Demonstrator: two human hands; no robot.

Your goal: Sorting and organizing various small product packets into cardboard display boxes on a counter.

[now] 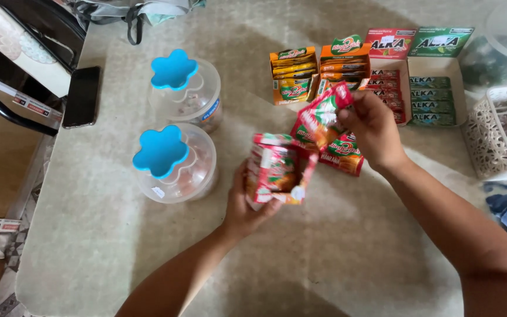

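Above the table (89,235), red carton (274,176), flap open

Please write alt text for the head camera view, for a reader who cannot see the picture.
Seen from above, a person's left hand holds an opened red candy box while the right hand lifts a red packet over a table. Two clear jars with blue flower-shaped lids and candy display boxes stand nearby.

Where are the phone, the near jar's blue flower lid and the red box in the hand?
phone (81,96): head view, middle of its dark screen.
blue flower lid (160,151): head view, centre of the lid.
red box (272,170): head view, its front face, held by the left hand (246,208).
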